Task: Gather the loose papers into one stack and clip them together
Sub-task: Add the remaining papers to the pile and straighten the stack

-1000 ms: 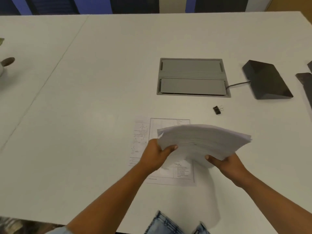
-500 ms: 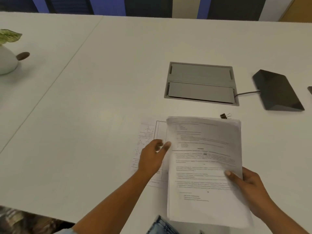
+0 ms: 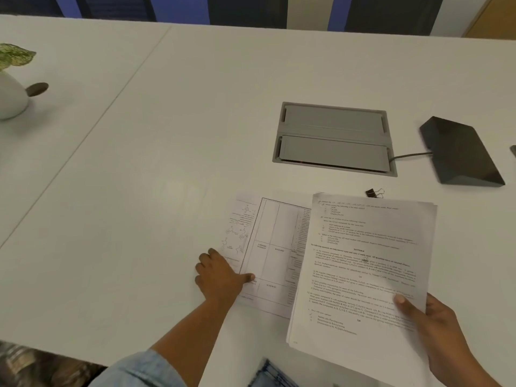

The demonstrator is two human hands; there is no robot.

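Observation:
A stack of printed papers is held face up above the table's front edge, pinched at its lower right corner by my right hand. To its left two loose sheets lie flat on the white table, one with a table grid, one with diagrams beneath it. My left hand rests on their left edge, thumb pressing the gridded sheet, fingers on the table. A small black binder clip lies just beyond the stack's top edge.
A grey cable hatch is set into the table behind the papers. A black wedge-shaped device with a cord sits at the right. A white plant pot stands at the far left. A table seam runs diagonally on the left.
The stack went from both hands, edge-on, to face up in the right hand alone. My left hand let go and moved down-left onto the loose sheets.

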